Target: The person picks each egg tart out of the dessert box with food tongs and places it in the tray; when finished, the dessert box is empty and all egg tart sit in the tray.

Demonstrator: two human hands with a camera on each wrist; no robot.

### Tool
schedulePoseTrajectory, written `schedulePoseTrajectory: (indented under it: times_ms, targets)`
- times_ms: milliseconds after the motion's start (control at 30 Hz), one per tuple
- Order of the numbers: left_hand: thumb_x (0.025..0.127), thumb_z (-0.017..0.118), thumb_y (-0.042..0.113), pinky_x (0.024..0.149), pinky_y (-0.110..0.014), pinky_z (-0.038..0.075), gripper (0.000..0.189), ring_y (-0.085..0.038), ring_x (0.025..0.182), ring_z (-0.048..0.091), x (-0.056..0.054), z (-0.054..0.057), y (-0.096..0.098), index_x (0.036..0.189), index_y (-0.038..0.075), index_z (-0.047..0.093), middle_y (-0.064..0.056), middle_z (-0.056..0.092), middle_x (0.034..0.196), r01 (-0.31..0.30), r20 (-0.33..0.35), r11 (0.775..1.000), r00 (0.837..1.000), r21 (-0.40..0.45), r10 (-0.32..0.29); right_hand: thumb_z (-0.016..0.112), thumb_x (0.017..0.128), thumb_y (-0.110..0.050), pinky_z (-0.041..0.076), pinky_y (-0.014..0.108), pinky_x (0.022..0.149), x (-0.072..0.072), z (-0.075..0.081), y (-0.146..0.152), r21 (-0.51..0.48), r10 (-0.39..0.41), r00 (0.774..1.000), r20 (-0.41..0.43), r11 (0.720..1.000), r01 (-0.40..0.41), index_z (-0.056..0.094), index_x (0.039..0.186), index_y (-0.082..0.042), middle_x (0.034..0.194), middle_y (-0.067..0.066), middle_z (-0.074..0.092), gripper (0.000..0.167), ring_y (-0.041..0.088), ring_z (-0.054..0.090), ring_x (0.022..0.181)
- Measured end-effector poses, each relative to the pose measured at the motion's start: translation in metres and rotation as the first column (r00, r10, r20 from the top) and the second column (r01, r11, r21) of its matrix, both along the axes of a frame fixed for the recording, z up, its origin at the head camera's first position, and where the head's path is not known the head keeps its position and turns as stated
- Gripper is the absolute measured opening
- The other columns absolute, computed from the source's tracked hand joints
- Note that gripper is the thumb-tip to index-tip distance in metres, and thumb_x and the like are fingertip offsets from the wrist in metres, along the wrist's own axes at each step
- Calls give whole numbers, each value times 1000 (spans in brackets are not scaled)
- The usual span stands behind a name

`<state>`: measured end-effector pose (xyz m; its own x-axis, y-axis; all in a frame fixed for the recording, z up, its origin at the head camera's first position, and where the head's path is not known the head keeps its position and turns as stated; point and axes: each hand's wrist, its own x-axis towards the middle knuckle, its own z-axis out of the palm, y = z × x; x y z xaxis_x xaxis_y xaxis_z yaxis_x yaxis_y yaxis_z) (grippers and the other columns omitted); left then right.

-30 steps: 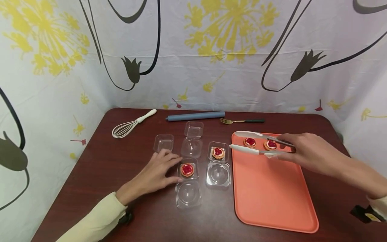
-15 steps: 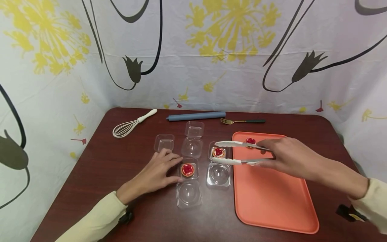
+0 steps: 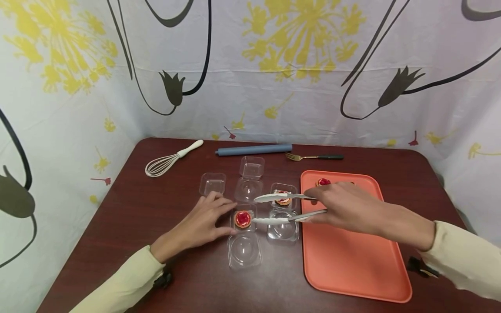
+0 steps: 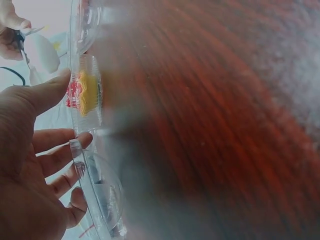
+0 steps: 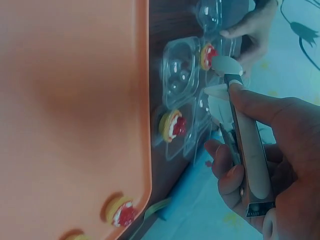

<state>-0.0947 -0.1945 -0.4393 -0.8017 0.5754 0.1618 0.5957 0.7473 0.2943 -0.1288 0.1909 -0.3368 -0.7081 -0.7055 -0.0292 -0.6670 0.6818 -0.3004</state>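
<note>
My left hand (image 3: pixel 203 221) spans the left side of a clear plastic container (image 3: pixel 251 228), thumb and index finger at its two corners. Inside sits a small tart (image 3: pixel 243 219) with red topping. My right hand (image 3: pixel 348 204) grips a pair of tongs (image 3: pixel 267 198) with pale tips, their arms spread apart and nothing visibly held between them. The lower tip reaches close to that tart's right side; the upper arm passes above a second tart (image 5: pixel 172 126) in another container. In the right wrist view, fingers and thumb wrap around the tongs' handle (image 5: pixel 250 155).
An orange tray (image 3: pixel 352 261) lies at right, with tarts at its far end, one (image 3: pixel 323 181) partly hidden by my right hand. More clear containers (image 3: pixel 213 184) stand behind. Along the back lie a whisk (image 3: pixel 172 158), a blue rod (image 3: pixel 254 150) and a fork (image 3: pixel 313 157).
My right hand has carried the spread tongs leftward from above the tray's tarts to over the containers. The left hand has stayed at its container.
</note>
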Motion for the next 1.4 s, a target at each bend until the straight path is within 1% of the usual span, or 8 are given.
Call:
schedulePoseTrajectory:
  times_ms: [100,167,433,600,767,900,1033,1400]
  targets:
    - [87,93,52,93,-42,43,76,-25,125,53,-1,1,1,143,4,73,-4,74,135,-4,13,1000,1000,5,4,89,93,-50,40,26,52,-1,-1,-9,14,5,1000,28,1000,-5,79,117,-18,82,-15,66,42,1,44,61]
    - [87,92,52,93,-42,43,76,-25,125,53,-1,1,1,143,5,73,-4,75,134,-8,23,1000,1000,6,8,90,91,-47,37,27,50,-1,-3,-13,18,24,1000,16,1000,-24,79,114,-18,77,-16,61,38,3,42,59]
    - [88,92,52,92,-40,43,75,-23,122,53,-3,4,2,144,5,72,-4,75,135,-4,53,1000,999,18,4,93,89,-43,35,26,48,-4,-4,-25,25,99,994,-38,995,-98,75,108,-15,78,-17,64,38,2,39,51]
    - [89,92,51,91,-39,42,74,-21,119,54,-3,5,1,144,5,72,-4,75,136,-3,62,1000,998,23,2,93,90,-42,34,25,49,-6,2,-35,76,145,987,-68,987,-140,71,100,-14,70,-15,55,37,2,40,52]
    - [88,92,50,92,-39,42,74,-21,119,54,-3,6,0,144,5,72,-3,75,136,-9,74,1000,997,22,7,95,88,-41,30,27,49,-7,10,-49,145,182,978,-100,975,-166,68,91,-15,62,-13,45,38,8,35,53]
    - [88,93,50,91,-39,42,74,-20,119,53,-4,5,0,144,6,72,-3,74,135,-10,79,1000,997,17,8,95,88,-38,31,27,47,-8,13,-57,178,208,972,-107,966,-187,68,90,-14,63,-12,46,37,9,36,51]
    - [89,92,50,91,-39,42,74,-20,119,53,-4,4,1,145,6,72,-3,74,135,-5,78,1000,997,14,4,95,88,-37,36,28,48,-8,14,-61,193,230,967,-107,959,-206,68,90,-14,65,-11,49,35,9,42,52]
    - [87,93,50,90,-39,42,76,-21,119,53,-5,4,1,145,5,72,-4,74,135,1,64,1000,998,1,-1,94,89,-37,42,32,48,-10,12,-69,196,280,950,-137,948,-251,68,86,-15,66,-9,54,35,11,48,52]
